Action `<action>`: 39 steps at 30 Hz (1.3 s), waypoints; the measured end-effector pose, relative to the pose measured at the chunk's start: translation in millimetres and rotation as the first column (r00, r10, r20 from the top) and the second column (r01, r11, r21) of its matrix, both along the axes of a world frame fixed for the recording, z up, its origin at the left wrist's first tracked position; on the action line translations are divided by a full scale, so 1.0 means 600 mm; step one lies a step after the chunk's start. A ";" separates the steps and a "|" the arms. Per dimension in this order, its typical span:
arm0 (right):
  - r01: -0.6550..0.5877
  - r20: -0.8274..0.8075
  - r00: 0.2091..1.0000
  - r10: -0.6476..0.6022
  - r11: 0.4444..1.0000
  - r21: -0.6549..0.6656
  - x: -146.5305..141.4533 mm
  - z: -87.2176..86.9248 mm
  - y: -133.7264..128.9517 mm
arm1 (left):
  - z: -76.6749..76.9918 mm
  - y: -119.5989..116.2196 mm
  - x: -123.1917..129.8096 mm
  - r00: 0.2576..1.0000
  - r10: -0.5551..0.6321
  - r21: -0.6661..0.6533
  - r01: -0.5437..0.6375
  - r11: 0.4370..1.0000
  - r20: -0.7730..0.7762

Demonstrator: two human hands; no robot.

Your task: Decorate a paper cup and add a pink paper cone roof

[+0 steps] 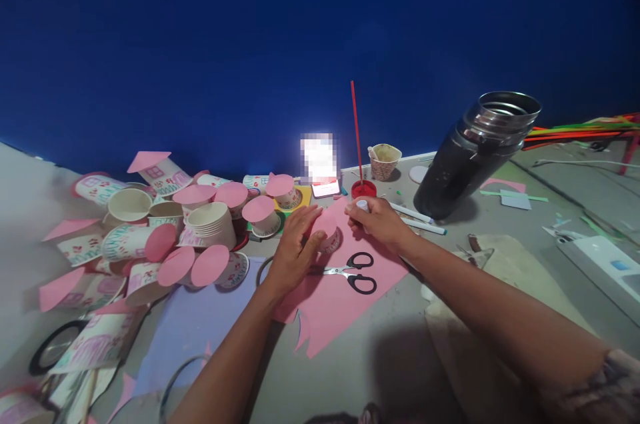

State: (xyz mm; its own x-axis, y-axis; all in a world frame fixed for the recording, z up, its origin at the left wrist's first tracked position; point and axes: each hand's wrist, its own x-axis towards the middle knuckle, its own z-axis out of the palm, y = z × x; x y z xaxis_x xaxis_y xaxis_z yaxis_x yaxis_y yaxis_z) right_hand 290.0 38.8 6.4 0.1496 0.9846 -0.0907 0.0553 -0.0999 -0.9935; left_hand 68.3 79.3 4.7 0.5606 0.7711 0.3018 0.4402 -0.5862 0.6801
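Observation:
My left hand (295,252) is closed around the side of a small paper cup (331,244) topped with a pink paper piece. The cup is held over a pink paper sheet (330,317). To its right, my right hand (380,221) has its fingers curled round a small object with a white round top (363,206); the rest of that object is hidden by the fingers. Black-handled scissors (361,272) lie on the pink sheet below both hands, their blades pointing toward my left wrist.
Many decorated paper cups with pink tops crowd the left, around a stack of plain cups (213,221). A lit phone (325,189) leans at the back. A red pot (364,189) holds a red stick. White markers (423,227) and a dark flask (465,164) stand or lie rightward.

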 end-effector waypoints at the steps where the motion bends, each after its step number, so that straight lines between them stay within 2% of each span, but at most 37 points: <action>1: -0.008 0.033 0.999 0.008 1.000 0.008 0.000 0.001 -0.001 | -0.001 0.000 0.000 1.000 0.009 0.002 -0.009 1.000 0.010; 5: -0.033 0.197 0.980 0.024 0.999 0.043 -0.003 0.005 -0.005 | -0.004 -0.003 -0.002 0.998 0.034 0.029 -0.035 0.999 0.052; 8: -0.034 0.292 0.956 0.013 0.997 0.067 -0.004 0.007 -0.006 | -0.004 -0.008 -0.006 0.999 0.032 0.064 -0.033 0.997 0.011; 16: -0.071 0.390 0.920 0.032 0.994 0.086 -0.004 0.001 -0.006 | -0.011 -0.010 -0.019 0.996 -0.037 0.241 0.054 0.969 -0.075; 21: -0.088 0.437 0.899 0.037 0.991 0.097 -0.007 0.000 -0.009 | -0.020 -0.010 -0.016 0.997 -0.027 0.315 0.050 0.948 -0.076; 28: -0.098 0.469 0.883 0.009 0.981 0.165 -0.011 0.006 -0.018 | -0.027 -0.015 -0.013 0.998 0.010 0.301 0.010 0.954 -0.064; 32: -0.149 0.501 0.865 0.020 0.964 0.218 -0.017 0.006 -0.018 | -0.032 -0.016 -0.012 0.999 0.025 0.286 -0.019 0.958 -0.019; 39: -0.249 0.606 0.791 0.086 0.950 0.190 -0.026 0.004 -0.016 | -0.031 -0.014 -0.010 0.999 -0.003 0.330 0.014 0.944 -0.035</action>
State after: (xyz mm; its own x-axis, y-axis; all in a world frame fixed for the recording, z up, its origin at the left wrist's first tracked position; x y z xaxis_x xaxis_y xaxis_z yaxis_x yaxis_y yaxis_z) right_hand 274.6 29.3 8.8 -0.0763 0.9751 0.2081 0.6241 0.2095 -0.7528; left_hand 62.3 70.7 -14.1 0.5809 0.6264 0.5197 0.4533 -0.7793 0.4326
